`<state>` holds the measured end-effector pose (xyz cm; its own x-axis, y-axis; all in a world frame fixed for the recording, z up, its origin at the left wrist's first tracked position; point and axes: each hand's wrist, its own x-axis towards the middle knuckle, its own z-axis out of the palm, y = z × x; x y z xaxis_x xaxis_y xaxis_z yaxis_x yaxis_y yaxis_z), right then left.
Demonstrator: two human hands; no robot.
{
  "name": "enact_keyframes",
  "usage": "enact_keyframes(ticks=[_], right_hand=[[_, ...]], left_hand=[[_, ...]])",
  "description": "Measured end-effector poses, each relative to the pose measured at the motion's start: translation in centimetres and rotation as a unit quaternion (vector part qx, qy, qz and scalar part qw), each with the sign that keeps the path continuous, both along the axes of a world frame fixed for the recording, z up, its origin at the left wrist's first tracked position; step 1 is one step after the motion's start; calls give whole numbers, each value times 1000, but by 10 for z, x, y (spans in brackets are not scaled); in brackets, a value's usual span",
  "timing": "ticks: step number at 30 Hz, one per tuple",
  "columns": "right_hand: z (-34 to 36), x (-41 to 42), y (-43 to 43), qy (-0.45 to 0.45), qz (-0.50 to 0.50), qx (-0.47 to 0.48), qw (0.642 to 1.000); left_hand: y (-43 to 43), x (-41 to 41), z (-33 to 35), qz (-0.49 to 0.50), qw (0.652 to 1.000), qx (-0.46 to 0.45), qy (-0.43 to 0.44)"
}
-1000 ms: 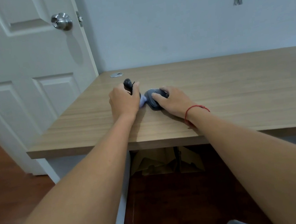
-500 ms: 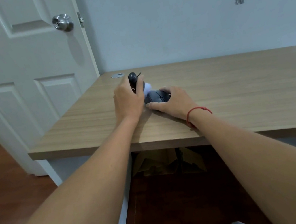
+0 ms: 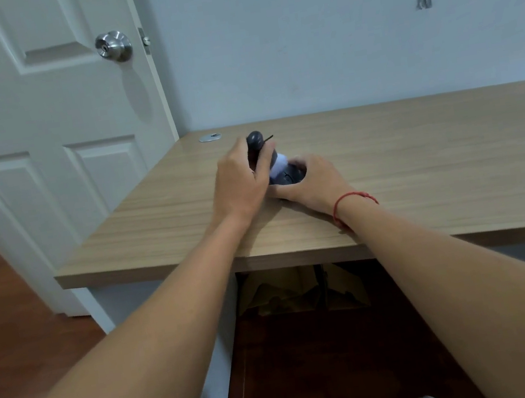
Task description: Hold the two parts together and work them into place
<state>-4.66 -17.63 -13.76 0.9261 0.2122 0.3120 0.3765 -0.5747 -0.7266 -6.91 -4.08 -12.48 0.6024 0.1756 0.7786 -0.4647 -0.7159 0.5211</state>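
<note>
On the worktop, the dark handle has been raised by the left hand while the grey base stays gripped by the right hand.

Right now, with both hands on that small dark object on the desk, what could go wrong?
1. The left hand grips the upper part of the dark object while the right hand holds its grey base; pulling unevenly might make one part slip free.
2. A thin black strand sticks out by the top and could snag.
3. Fingers hide the pale middle section, so a pinch there seems possible.
</note>
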Motion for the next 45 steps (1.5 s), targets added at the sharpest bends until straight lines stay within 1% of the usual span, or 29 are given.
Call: enact_keyframes(ticks=[2,5,7,10,12,14,17,21,22,25,26,30,31,33,35,36,38,40,41,42,45], right_hand=[[0,1,-1,-1,-1,10,1000],[-1,0,-1,6,-3,18,1000],[0,-2,0,9,-8,15,1000],[1,-4,-2,16,-6,22,1000],[6,-8,-3,13,-6,24,1000],[8,-12,-4,14,-7,24,1000],[8,-13,-5,18,-11,24,999],[8,-12,-2,17,-20,18,999],[8,-12,-2,16,-24,19,999],[6,-13,-3,17,-25,23,999],[6,-13,-3,15,-24,24,999],[8,-14,-3,15,-22,21,999],[8,-13,-3,17,-20,22,999],[8,-13,-2,14,-13,16,1000],[8,-12,-1,10,-10,6,1000],[8,-13,0,8,-9,2,1000],[8,-13,0,-2,-17,0,1000],[8,-13,1,-4,-26,2,1000],[7,-12,1,-3,-29,1,1000],[7,-12,1,-4,-29,-1,1000],[7,-13,1,-4,-32,-8,999]], left_hand=[[1,2,4,28,999,27,38],[4,13,21,111,983,82,118],[6,19,28,104,981,85,136],[2,15,19,40,992,4,122],[2,14,13,70,991,-31,112],[5,12,10,107,987,-31,118],[9,10,6,70,992,-27,106],[17,12,-4,113,986,-9,125],[16,10,-4,105,987,-11,118],[9,3,1,42,997,-40,51],[8,2,2,36,997,-43,45],[15,8,-2,82,990,-41,108],[16,8,-2,81,990,-56,100],[13,5,1,56,994,-83,52],[9,2,4,34,996,-80,20],[9,2,3,34,997,-72,24],[13,6,0,65,995,-60,56],[18,10,-3,122,987,-52,96],[18,10,-3,138,984,-50,98],[18,8,-3,136,986,-51,86],[11,4,2,81,994,-65,43]])
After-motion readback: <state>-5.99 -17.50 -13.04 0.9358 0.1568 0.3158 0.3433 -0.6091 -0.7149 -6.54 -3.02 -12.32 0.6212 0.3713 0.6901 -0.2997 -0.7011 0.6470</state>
